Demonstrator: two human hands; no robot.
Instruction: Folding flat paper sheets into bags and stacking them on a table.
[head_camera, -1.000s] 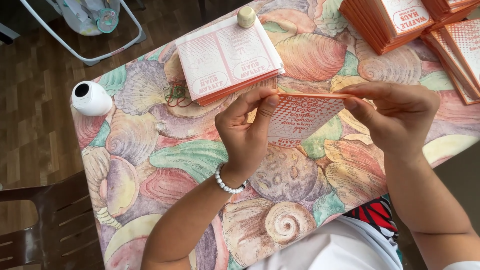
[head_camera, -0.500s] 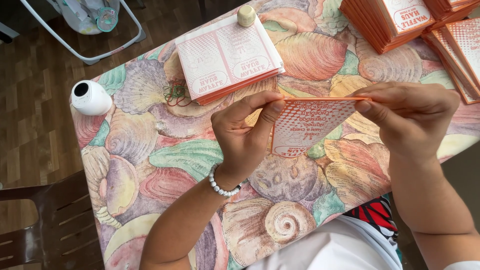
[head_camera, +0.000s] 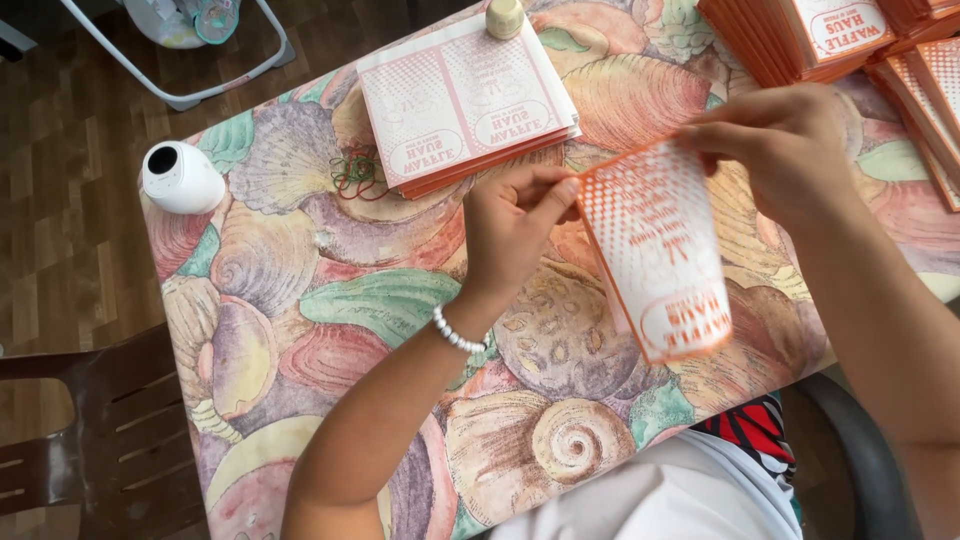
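Paper bag (head_camera: 655, 260) held above the table (head_camera: 300, 300), between both hands, hanging down toward the person. It is flat, white with orange dot pattern, orange edges and an orange label oval near its lower end. Left hand (head_camera: 510, 225) grip pinching bag's upper left edge; right hand (head_camera: 790, 150) grip pinching top right corner. Stack of same bags (head_camera: 465, 100) lies flat at table's far side, more orange stacks (head_camera: 790, 35) top right. White round device (head_camera: 180, 177) at left edge.
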